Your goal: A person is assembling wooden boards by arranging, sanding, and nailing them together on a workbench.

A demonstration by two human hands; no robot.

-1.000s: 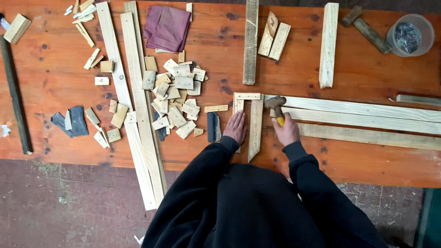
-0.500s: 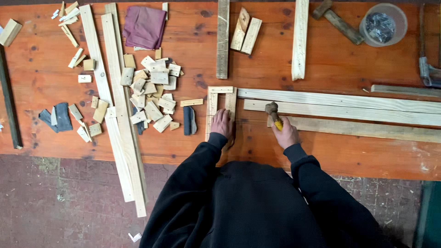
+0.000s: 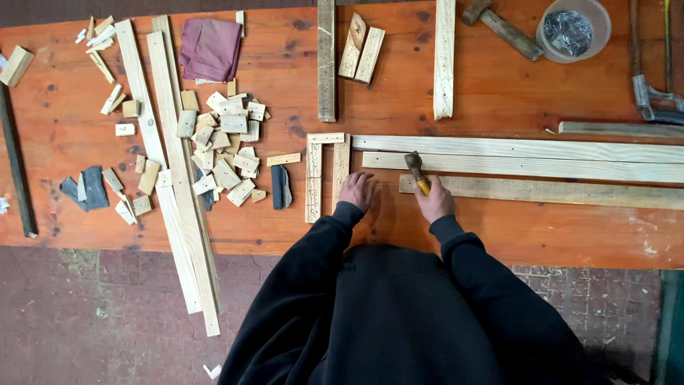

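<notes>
My left hand (image 3: 357, 191) rests flat on the orange table, fingers spread, touching the lower end of a small U-shaped frame of pale wood strips (image 3: 326, 138). My right hand (image 3: 434, 201) grips the yellow handle of a hammer (image 3: 414, 165), whose rusty head lies over a long pale plank (image 3: 527, 165). Two more long planks lie alongside it, one above (image 3: 513, 147) and one below (image 3: 570, 194). Black sleeves cover both arms.
A heap of small wood offcuts (image 3: 224, 146) lies left of the frame, beside long slats (image 3: 171, 171) overhanging the table's front edge. At the back sit a purple cloth (image 3: 209, 48), upright boards (image 3: 326, 60), a mallet (image 3: 502, 27), a tub of nails (image 3: 573, 30) and a metal tool (image 3: 655, 100).
The view has shifted, so everything sits further left and lower in frame. My left hand has moved to the right end of the small frame. The hammer stays in my right hand.
</notes>
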